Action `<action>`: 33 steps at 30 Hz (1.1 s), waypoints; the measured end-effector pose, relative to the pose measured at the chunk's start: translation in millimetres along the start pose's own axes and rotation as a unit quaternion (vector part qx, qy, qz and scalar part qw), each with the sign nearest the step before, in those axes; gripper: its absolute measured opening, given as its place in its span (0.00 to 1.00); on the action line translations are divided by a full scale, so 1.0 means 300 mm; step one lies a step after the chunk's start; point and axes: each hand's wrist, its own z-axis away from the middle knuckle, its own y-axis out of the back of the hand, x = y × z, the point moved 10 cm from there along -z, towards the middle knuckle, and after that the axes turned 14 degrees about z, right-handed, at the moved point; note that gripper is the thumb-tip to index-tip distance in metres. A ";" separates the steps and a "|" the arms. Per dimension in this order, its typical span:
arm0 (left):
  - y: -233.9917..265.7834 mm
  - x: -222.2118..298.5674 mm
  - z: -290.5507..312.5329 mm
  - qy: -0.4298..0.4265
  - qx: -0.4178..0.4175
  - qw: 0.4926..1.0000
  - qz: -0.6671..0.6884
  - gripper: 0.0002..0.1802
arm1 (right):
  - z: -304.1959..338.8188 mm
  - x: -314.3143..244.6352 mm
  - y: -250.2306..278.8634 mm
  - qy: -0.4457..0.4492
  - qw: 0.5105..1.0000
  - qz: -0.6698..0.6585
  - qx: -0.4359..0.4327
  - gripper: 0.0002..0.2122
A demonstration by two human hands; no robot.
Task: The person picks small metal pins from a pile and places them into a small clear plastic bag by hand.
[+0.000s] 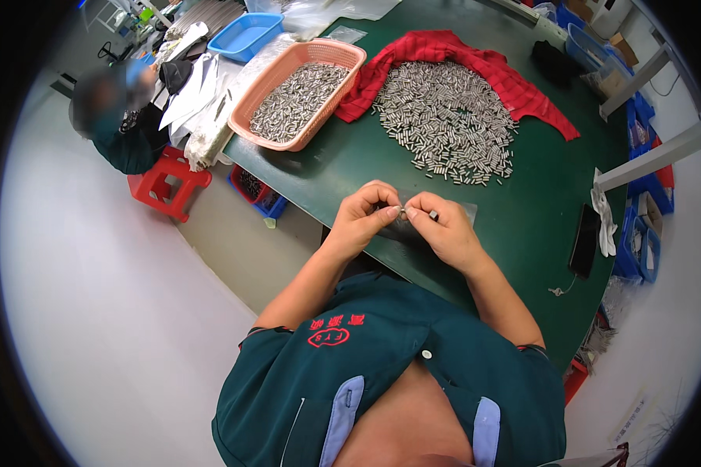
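My left hand (362, 219) and my right hand (449, 233) meet fingertip to fingertip over the near edge of the green table (319, 175). Both are closed in a pinch; whatever lies between the tips is too small to make out. A short metal cylinder (434, 215) shows among the fingers of my right hand. Beneath the hands lies a clear plastic sheet or bag (470, 210), mostly covered by them. Just beyond, a large heap of small metal cylinders (444, 117) rests on the table, with a red cloth (436, 45) bunched around its far side.
Left of the heap stands a pink basket (237, 121) holding more metal pieces. Behind it is a blue tray (245, 37). A phone (583, 241) and white gloves (604, 222) lie at the right edge. Another person (125, 140) sits at far left near a red stool (171, 183).
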 end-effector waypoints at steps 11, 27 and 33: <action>0.124 0.324 -0.063 -0.208 0.131 0.898 -0.364 0.04 | 0.034 0.020 0.010 -0.049 0.999 -0.001 -0.010 0.09; 0.073 0.105 -0.237 -0.131 0.025 0.855 -0.501 0.05 | 0.033 -0.058 -0.054 0.052 0.997 0.051 -0.025 0.05; -0.014 -0.005 -0.278 -0.127 -0.051 0.851 -0.507 0.05 | 0.041 -0.045 -0.061 0.064 0.996 0.052 -0.019 0.05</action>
